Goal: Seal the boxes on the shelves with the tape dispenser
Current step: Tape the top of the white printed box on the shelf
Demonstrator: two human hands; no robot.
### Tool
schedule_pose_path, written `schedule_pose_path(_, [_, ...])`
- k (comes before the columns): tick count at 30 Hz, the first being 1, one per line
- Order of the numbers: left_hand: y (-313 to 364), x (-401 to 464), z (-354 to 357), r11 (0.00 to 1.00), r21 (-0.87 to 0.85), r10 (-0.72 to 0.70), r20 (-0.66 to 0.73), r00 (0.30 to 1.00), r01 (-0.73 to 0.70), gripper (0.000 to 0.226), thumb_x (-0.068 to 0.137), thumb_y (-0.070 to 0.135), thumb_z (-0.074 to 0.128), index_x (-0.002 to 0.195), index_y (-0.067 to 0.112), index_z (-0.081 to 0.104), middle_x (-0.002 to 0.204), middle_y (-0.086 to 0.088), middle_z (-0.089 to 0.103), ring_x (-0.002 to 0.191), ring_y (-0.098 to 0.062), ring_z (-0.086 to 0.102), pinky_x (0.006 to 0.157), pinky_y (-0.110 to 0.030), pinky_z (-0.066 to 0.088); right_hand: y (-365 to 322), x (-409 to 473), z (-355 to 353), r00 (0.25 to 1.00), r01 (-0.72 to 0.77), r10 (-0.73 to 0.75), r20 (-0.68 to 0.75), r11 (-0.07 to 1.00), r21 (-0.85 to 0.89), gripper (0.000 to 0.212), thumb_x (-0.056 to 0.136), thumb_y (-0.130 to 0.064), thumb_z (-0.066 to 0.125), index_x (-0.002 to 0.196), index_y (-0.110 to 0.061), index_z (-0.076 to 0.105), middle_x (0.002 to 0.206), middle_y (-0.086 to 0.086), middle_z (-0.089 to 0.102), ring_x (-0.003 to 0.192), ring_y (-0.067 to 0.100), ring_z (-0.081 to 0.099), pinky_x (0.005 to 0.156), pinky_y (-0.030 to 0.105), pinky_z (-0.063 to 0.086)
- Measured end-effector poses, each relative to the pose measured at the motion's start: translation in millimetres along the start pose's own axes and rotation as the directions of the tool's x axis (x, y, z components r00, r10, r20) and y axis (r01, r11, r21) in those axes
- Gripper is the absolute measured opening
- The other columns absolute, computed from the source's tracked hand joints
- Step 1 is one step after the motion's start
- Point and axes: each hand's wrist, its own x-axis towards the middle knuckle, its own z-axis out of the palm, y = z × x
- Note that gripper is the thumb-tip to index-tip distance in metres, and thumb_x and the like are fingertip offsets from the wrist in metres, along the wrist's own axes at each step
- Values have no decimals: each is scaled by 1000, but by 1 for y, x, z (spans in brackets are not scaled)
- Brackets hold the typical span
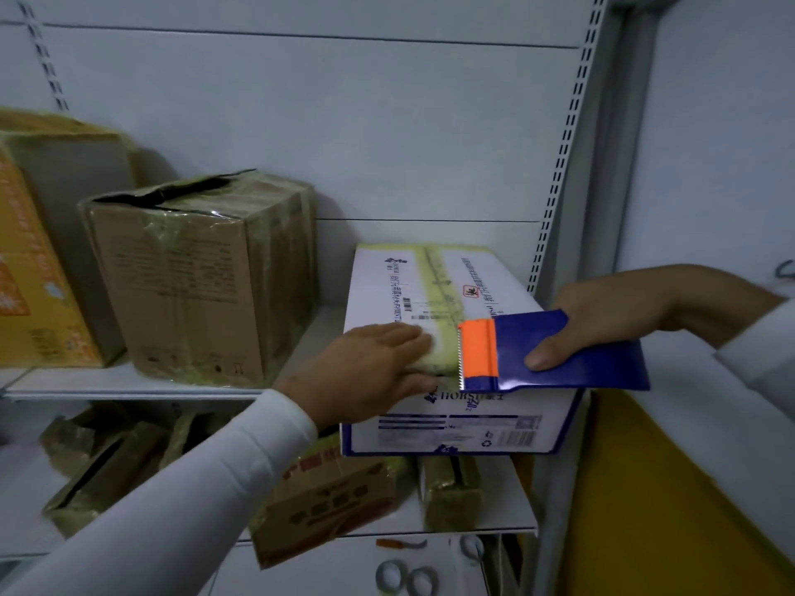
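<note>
White shelf (142, 391), tape dispenser (555, 352) in right hand (602, 311), on box (451, 337)

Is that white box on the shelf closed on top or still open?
Closed: the white box has flat top flaps, with a yellowish tape strip along the seam.

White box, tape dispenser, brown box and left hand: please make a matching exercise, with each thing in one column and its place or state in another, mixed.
Things:
1. white box
2. tape dispenser
3. brown box
4. left hand

States:
A. held in the right hand
B. top torn open, on the upper shelf
C. pressing on yellowish tape
D. sticks out past the shelf edge

Pairs: 1-D, 2-A, 3-B, 4-C
</note>
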Motion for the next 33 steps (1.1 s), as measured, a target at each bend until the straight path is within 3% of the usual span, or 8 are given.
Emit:
schedule_pose_path(5, [-16,-4,11,1000,-2,-27,36,999,27,69,90,65,23,148,28,31,152,5,34,140,-12,31,108,-20,10,6,2,0,1000,13,-13,13,1000,14,39,69,-54,72,91,-22,71,85,-8,78,75,8,74,60,15,52])
schedule_pose_path(9, [-23,-7,7,999,-26,-43,106,993,46,71,87,65,23,150,32,23,155,11,24,143,-6,21,108,-13,4,32,-8,-5,999,0,0,37,1000,-6,28,70,-55,72,75,-27,72,78,-4,75,68,10,70,60,19,50])
schedule_pose_path(15, [-27,-10,4,998,-55,-24,163,986,33,75,86,73,10,149,34,18,155,13,22,143,-6,20,118,-28,21,88,-28,-8,996,-85,86,-14,993,84,27,73,-48,74,72,-21,73,79,3,75,69,13,68,64,22,49])
schedule_pose_path(17, [-27,-10,1,998,-48,-26,197,980,36,82,80,77,4,148,35,19,155,13,23,142,-6,24,116,-26,23,92,-23,-5,996,-79,82,-35,994,78,35,70,-49,74,81,-16,72,82,4,76,72,14,69,66,23,50])
schedule_pose_path(21, [-7,11,-12,995,81,-76,154,985,64,100,70,90,2,145,30,31,142,6,49,120,-17,54,97,-31,43,94,-17,-2,996,-62,67,-56,995,79,53,67,-56,76,95,-11,71,90,5,77,80,18,71,72,26,53])
schedule_pose_path(24, [31,52,-3,996,80,38,108,993,-47,93,79,84,7,148,24,22,150,-1,39,131,-21,44,107,-36,34,89,-11,0,997,-49,53,-51,995,86,61,70,-57,78,101,-5,71,96,10,75,84,21,70,75,29,51])
schedule_pose_path(28, [52,76,21,992,-25,130,214,968,-128,71,94,62,15,149,18,24,156,-4,26,140,-17,29,113,-28,23,93,-12,-2,997,-56,61,-51,995,79,55,71,-52,72,103,-7,69,98,9,75,83,17,70,74,27,53])
schedule_pose_path(33, [42,73,29,987,-57,155,161,975,-148,73,92,62,10,149,20,27,156,-1,28,141,-15,30,112,-26,24,129,-45,-14,988,-141,146,-45,985,100,33,71,-51,74,76,-19,71,77,-2,74,67,10,68,63,21,50])
